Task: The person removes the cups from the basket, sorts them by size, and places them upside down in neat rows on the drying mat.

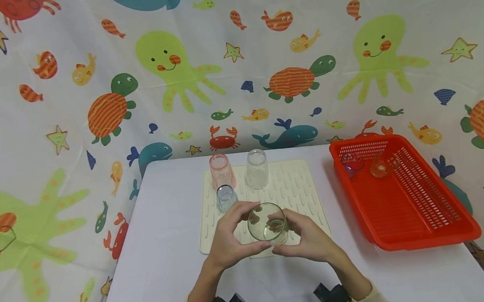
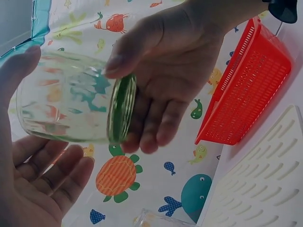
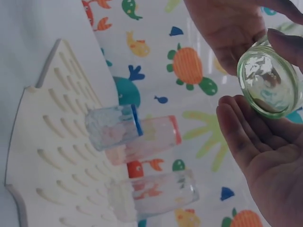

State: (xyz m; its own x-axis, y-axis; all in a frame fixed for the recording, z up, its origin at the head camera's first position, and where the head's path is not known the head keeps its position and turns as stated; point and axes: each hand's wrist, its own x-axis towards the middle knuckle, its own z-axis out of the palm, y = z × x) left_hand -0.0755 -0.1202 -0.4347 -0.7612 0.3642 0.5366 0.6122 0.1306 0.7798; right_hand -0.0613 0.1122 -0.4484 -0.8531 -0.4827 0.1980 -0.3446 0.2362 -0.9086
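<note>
Between left hand point(image 1: 232, 238) and right hand point(image 1: 311, 239), both gripping: greenish glass point(image 1: 267, 222), sides partly hidden.

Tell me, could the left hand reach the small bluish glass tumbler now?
Probably, once freed: the tumbler stands just ahead, nothing visible between, but the left hand holds the round greenish glass cup with the right hand.

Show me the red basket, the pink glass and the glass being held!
Red basket point(image 1: 395, 211), head view: bare floor.
Pink glass point(image 1: 223, 173), head view: its side.
Held glass point(image 2: 71, 104), left wrist view: its side.
</note>
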